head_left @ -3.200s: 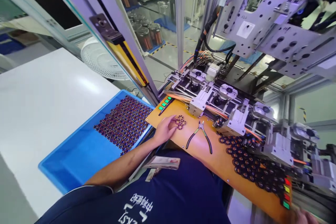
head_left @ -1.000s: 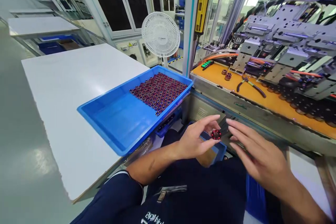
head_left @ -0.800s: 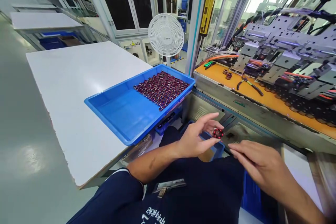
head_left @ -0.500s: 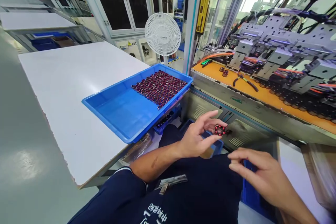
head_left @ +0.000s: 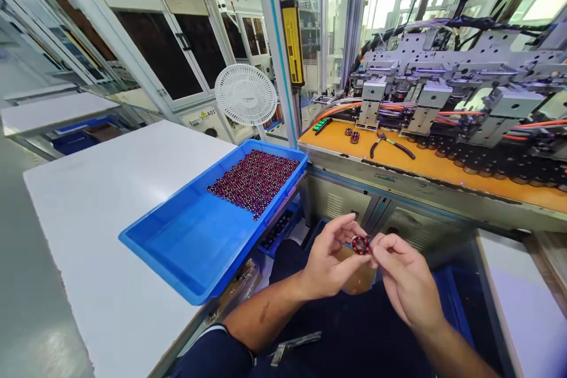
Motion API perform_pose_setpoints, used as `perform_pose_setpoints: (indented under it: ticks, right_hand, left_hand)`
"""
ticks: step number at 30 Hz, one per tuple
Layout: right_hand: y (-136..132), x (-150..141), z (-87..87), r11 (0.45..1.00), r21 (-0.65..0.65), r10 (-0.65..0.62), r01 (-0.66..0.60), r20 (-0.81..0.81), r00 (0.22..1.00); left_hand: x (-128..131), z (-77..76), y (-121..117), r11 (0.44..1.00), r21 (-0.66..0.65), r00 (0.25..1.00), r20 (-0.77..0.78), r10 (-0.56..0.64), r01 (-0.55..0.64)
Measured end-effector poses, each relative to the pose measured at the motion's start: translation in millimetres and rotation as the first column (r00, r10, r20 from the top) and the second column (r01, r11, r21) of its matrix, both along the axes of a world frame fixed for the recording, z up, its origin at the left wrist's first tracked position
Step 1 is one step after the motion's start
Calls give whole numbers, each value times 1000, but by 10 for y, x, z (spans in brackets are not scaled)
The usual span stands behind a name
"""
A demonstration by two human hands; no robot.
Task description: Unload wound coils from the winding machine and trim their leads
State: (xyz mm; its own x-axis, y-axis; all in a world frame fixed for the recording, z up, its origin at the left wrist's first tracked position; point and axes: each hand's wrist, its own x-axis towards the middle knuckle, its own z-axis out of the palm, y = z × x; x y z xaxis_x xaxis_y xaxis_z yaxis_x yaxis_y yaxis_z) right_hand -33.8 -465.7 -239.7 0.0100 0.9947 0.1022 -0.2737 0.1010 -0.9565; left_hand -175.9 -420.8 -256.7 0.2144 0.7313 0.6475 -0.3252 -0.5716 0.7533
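My left hand [head_left: 330, 260] holds a small dark ring with red dots [head_left: 361, 244] between thumb and fingers, its open centre facing me. My right hand [head_left: 405, 271] is closed at the ring's right edge, thumb and fingertips pinched together there. What lies right between those fingertips is too small to make out. Both hands are above my lap. To their left, a blue tray [head_left: 177, 248] holds a dense layer of small dark red-dotted parts [head_left: 254, 180] in its far half.
The tray rests on a white table [head_left: 101, 189], a white fan [head_left: 245, 94] behind it. On the machine's orange bench [head_left: 336, 139] lie pliers [head_left: 392, 144] and a few small round parts [head_left: 354, 137]. Metal machine fixtures [head_left: 425, 106] stand at the right. A yellow box [head_left: 292, 41] hangs on the post.
My right hand has come up and left to meet the ring and closed at its edge. My left hand still holds the ring. The camera view has shifted right and tilted up.
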Motion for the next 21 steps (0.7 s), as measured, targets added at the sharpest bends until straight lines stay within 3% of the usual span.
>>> perform_pose_setpoints:
  ticks: [4,10,13,17,21]
  right_hand:
    - [59,13,-82,999,-42,-18,15,-86,996]
    - [160,213,-9,994,-86,56,-63,-85,995]
    - [154,196,-4,988,-139,49,-71,-157,986]
    - [69,175,-83,983,-177,7,-44,-202,979]
    - [40,311,-100,995,-101,13,-22,-84,996]
  left_hand:
    - [33,12,143,990,-110,994,64,-85,92]
    - [49,-31,215,977,-22,977,-16,-211,210]
    - [63,-52,195,962,-63,965,23,-263,264]
    - [41,-41,174,878,-268,916,176,-360,397]
    - [1,-4,191,795,-392,886,211,-413,463]
